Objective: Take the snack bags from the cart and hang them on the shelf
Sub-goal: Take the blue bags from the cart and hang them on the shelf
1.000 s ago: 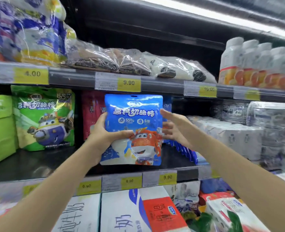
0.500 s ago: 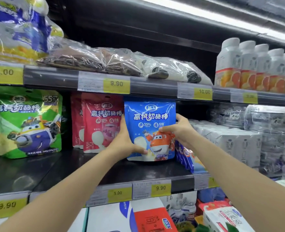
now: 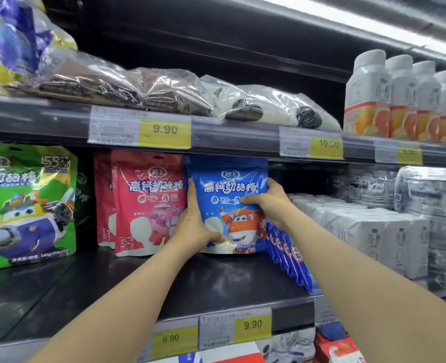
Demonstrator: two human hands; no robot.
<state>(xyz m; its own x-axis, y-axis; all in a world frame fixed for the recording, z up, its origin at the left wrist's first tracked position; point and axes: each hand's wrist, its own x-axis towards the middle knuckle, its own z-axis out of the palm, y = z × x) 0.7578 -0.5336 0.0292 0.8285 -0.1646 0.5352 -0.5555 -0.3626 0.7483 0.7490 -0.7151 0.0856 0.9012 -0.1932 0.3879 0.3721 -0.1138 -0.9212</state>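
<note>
1. Shelf (image 3: 216, 279): dark deck with a price rail under the upper tier. No hook shows, it is hidden behind the bag tops. Cart not in view.
2. Green bag (image 3: 25, 210): far left, upright, well apart from the work.
3. Red bag (image 3: 148, 203): upright just left of the blue one, with more red behind it. Edges look touching or nearly so.
4. Blue bag (image 3: 229, 203): the task's thing. Upright in the middle bay between the red bag and the slanted blue packs (image 3: 287, 252), top edge right under the upper rail, bottom near the deck. Can't tell if it is on a hook yet or resting on the deck.
5. Handling, a judgement: glossy film pouch that looks light and soft. The front is wrinkled, so it flexes and folds easily, and it is slick. Contents are probably small sticks, not fragile. Best hold is the two side seams, with the top strip left free for the hook.
6. Left hand (image 3: 193, 226): holding the bag's left edge, thumb on the lower front, fingers behind.
7. Right hand (image 3: 269, 203): holding the right edge at mid-height, thumb on the front.
8. Hang slot (image 3: 227, 161): small cutout at top centre, faint. Aim it at the hook and don't crush the strip.
</note>
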